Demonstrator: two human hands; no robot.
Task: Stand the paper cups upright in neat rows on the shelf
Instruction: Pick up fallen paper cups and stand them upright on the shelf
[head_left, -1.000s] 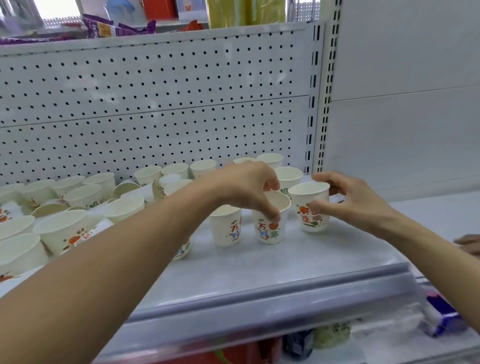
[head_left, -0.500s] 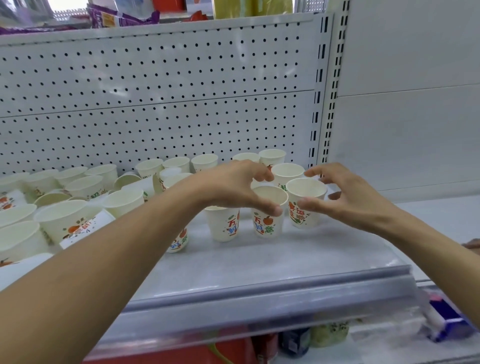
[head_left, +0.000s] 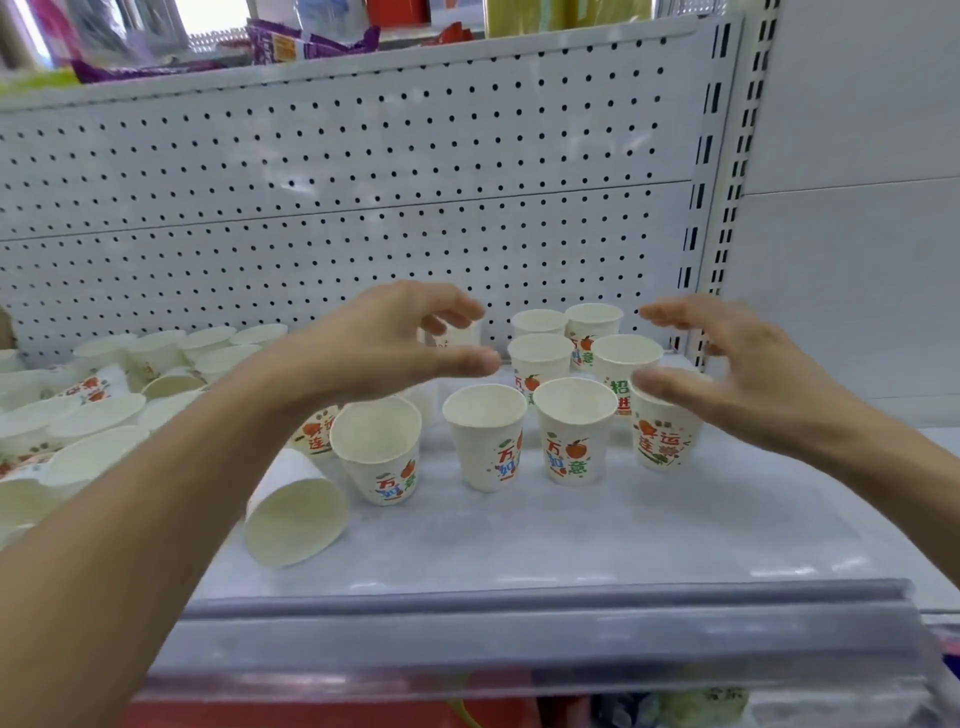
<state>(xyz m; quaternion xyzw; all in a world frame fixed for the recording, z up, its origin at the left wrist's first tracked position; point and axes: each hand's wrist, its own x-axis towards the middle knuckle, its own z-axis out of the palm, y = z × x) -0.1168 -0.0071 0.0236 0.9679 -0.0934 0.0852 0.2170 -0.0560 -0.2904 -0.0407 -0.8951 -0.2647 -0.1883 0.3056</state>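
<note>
Several white paper cups with orange and green print stand upright at the right end of the shelf (head_left: 519, 545). The front row includes a cup (head_left: 485, 439), a cup (head_left: 574, 431) and a rightmost cup (head_left: 665, 441). One cup (head_left: 296, 512) lies on its side at the front left, mouth toward me. My left hand (head_left: 395, 343) hovers above the cups with loosely curved fingers, holding nothing. My right hand (head_left: 737, 364) hovers over the rightmost cup, fingers spread, also holding nothing.
A jumble of cups (head_left: 104, 395), some tipped over, fills the left part of the shelf. A white pegboard back panel (head_left: 363, 182) rises behind. A slotted upright post (head_left: 727, 182) bounds the right side. The shelf's front lip (head_left: 519, 623) runs across below.
Both hands have let go of the front-row cups and lifted away from them, the left moving left and up, the right moving right. The camera has come closer.
</note>
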